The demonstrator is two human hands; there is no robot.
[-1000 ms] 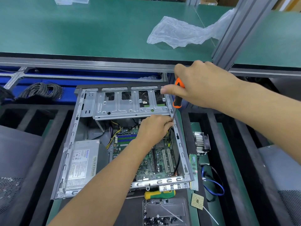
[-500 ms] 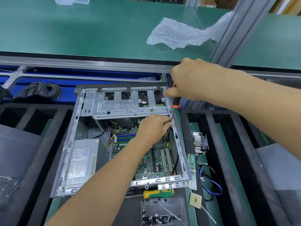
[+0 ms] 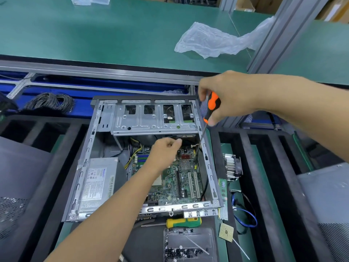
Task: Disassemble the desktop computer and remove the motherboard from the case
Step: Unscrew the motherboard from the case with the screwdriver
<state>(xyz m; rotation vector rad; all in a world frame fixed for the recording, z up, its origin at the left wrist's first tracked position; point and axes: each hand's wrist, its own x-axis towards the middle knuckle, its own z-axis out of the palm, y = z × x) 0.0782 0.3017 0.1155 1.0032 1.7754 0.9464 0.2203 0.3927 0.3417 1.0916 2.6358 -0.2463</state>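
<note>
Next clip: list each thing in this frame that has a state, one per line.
Computer case: open, side panel off.
Motherboard: still seated in the case.
Power supply: still mounted in the case.
Orange screwdriver: gripped by the right hand, tip down on the motherboard.
Left hand: fingers curled, over the motherboard.
Green screwdriver: lying unused in front of the case.

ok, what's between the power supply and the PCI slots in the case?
Head view: the left forearm crosses that stretch, over the motherboard.
</note>
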